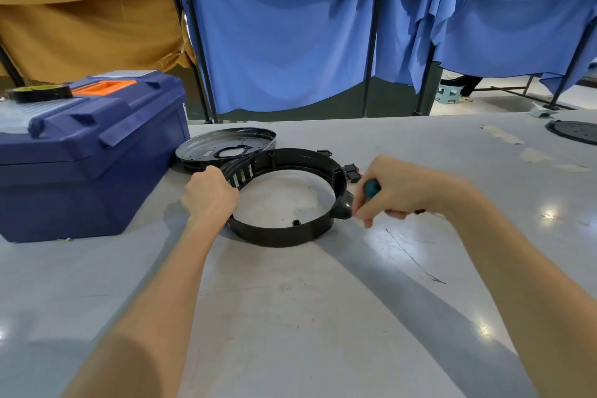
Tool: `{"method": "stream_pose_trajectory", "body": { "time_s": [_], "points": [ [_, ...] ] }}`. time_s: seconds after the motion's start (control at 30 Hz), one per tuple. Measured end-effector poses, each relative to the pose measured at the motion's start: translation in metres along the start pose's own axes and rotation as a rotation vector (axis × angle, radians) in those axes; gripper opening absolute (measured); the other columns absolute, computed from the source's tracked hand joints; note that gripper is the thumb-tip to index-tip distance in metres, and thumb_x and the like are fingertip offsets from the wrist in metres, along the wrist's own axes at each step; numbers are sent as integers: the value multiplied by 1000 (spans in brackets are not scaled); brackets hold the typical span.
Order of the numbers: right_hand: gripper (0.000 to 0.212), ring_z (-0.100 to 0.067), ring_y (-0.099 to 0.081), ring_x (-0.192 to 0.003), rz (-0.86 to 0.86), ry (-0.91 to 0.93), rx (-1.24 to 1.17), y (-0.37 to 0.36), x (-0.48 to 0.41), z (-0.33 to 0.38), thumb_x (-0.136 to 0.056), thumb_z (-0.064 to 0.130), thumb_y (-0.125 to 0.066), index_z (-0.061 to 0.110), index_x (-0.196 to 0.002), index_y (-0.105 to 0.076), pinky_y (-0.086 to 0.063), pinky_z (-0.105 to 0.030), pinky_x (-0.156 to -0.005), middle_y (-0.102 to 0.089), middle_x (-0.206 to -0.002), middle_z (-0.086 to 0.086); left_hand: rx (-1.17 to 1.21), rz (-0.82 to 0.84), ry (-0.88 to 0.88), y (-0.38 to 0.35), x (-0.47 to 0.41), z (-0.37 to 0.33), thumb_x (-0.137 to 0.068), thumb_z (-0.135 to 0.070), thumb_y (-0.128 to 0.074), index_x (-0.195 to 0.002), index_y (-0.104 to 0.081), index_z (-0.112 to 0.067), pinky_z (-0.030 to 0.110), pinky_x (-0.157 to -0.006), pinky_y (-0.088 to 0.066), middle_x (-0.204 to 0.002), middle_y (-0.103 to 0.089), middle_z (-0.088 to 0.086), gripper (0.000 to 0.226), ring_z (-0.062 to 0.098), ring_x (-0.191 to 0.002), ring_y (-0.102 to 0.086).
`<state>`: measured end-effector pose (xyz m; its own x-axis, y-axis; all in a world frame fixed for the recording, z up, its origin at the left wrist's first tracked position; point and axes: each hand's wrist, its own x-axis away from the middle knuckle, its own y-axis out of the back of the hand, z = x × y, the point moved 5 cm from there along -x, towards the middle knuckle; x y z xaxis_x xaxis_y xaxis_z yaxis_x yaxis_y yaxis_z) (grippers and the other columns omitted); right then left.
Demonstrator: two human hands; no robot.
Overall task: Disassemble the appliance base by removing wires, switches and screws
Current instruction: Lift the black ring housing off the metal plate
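Apparently mid-unscrewing: the left grip [208, 194] clasps the rim of the base ring [277, 234]. The right grip [397, 191], curled round a screwdriver [371, 187], sits just beside the ring's opposite edge. Next, the tip needs seating squarely.

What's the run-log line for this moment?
left hand grips ring base | right hand holds screwdriver at its right side | metal plate behind base

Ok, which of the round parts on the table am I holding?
The open black ring, gripped by your left hand; the silver plate lies behind it, the dark disc far right.
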<state>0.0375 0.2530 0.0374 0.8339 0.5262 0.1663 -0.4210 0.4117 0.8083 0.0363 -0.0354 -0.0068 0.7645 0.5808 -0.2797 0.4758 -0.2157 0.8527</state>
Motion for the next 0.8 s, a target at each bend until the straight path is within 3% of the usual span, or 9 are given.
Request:
{"method": "stream_pose_trajectory", "body": {
  "time_s": [0.13, 0.27, 0.43, 0.63, 0.8],
  "points": [
    [4, -14, -44, -32, -196, -185, 3, 23, -15, -43, -79, -1, -70, -4, -79, -68, -34, -18, -36, -72, -67, -15, -5, 0, 0, -1, 2, -2, -92, -14, -57, -79, -43, -9, 38, -66, -41, -96, -59, 18, 20, 36, -92, -57],
    [13, -16, -54, -39, -241, -291, 33, 19, -29, -67, -85, 5, -71, -6, -85, -66, -40, -22, -41, -73, -68, -13, -5, -10, 6, -3, 2, -1, -91, -14, -58, -81, -45, -8, 38, -66, -40, -95, -58, 17, 17, 35, -90, -56],
    [10, -24, -54, -46, -254, -303, 43, 9, -38, -75, -83, -2, -66, -10, -90, -67, -38, -21, -42, -69, -77, -22, -10, -14, 11, -3, 2, -2, -92, -14, -58, -72, -39, -12, 38, -65, -39, -81, -46, 10, 28, 31, -82, -50],
    [4, -17, -52, -37, -232, -280, 42, 8, -37, -76, -87, 4, -67, 0, -85, -65, -31, -14, -32, -69, -72, -15, -23, -1, 9, -2, 4, -2, -93, -16, -58, -70, -36, -13, 37, -66, -38, -82, -45, 10, 32, 36, -92, -57],
    [9, -14, -53, -36, -310, -258, 31, 19, -35, -78, -93, 12, -62, 5, -88, -64, -36, -18, -36, -69, -69, -10, -4, 13, 22, -1, 4, -2, -92, -15, -57, -66, -34, -15, 36, -65, -38, -74, -43, 6, 35, 28, -79, -46]
  ]
}}
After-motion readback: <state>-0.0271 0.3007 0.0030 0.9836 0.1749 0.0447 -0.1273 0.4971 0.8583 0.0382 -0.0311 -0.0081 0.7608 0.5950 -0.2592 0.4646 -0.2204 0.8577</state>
